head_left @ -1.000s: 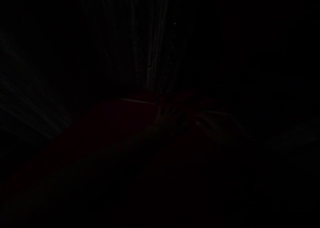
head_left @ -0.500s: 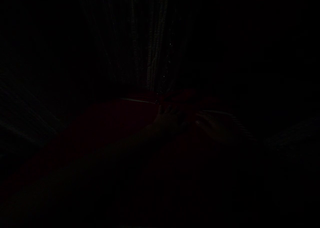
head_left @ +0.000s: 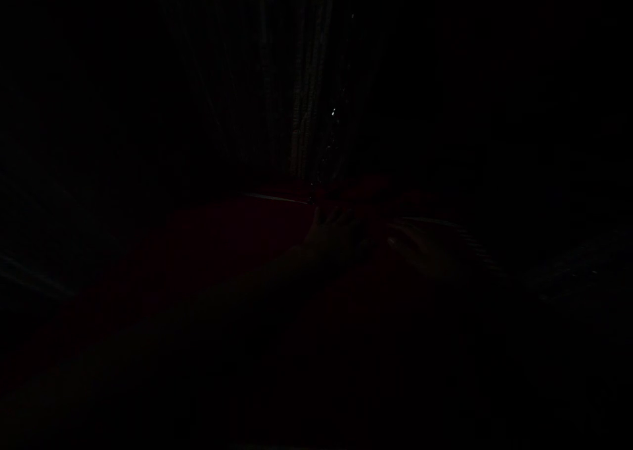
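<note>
The view is very dark and only faint shapes show. A red, cloth-like surface point(head_left: 222, 239) spreads across the middle and lower left. My left hand point(head_left: 336, 236) lies on it with its fingers stretched forward and apart, and I make out nothing in it. To its right, my right hand point(head_left: 422, 249) rests low over the red surface, its fingers reaching left toward the left hand. Whether those fingers pinch anything is lost in the dark. A thin pale strip point(head_left: 277, 197) runs along the far edge of the red, ending at a small dark part point(head_left: 311, 200) just beyond my left fingertips.
Behind the hands stand faint upright ribbed streaks point(head_left: 301, 107), with small bright glints point(head_left: 333, 112) beside them. A pale line point(head_left: 430, 221) passes beyond the right hand and turns into a row of short stripes point(head_left: 479, 249). Dim bluish shapes point(head_left: 37, 279) lie at far left.
The picture has grown slightly darker. The glints behind the hands have shifted a little. Both hands stay in nearly the same place.
</note>
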The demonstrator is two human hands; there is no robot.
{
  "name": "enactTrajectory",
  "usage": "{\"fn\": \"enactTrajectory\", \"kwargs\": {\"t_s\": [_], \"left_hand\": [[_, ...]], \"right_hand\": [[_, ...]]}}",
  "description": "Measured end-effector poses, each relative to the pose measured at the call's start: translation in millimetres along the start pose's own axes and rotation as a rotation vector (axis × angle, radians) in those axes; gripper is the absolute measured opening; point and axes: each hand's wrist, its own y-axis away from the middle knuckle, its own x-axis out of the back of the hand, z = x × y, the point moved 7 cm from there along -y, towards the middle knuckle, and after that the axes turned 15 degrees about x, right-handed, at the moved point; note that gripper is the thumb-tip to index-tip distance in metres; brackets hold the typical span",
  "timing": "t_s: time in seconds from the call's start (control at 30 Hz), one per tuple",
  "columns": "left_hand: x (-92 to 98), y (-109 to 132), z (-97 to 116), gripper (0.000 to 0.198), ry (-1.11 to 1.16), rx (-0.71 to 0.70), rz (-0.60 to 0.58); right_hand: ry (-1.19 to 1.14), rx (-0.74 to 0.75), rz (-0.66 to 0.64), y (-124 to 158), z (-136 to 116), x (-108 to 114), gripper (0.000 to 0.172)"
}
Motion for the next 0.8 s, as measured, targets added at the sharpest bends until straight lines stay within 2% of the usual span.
{"fn": "enactTrajectory", "kwargs": {"t_s": [0.17, 0.27, 0.4, 0.6, 0.8], "left_hand": [[-1.2, -1.2, -0.3, 0.067, 0.005, -0.012, 0.024], [-3.0, -2.7, -1.2, 0.068, 0.016, -0.012, 0.017], [-3.9, -3.5, -1.6, 0.068, 0.017, -0.007, 0.019], [-3.0, -2.6, -0.9, 0.068, -0.001, 0.005, -0.005], [-3.4, -3.0, -0.7, 0.067, 0.023, -0.019, 0.043]], "right_hand": [[0.011, 0.013, -0.032, 0.1, -3.0, 1.0, 0.055], [-0.015, -0.009, -0.016, 0.2, -1.0, 1.8, 0.054], [0.017, 0.035, -0.012, -1.1, -1.9, 1.4, 0.054], [-0.033, -0.030, -0.007, 2.9, 4.0, -2.5, 0.057], [0.004, 0.016, 0.001, 1.5, 0.2, -1.3, 0.061]]}}
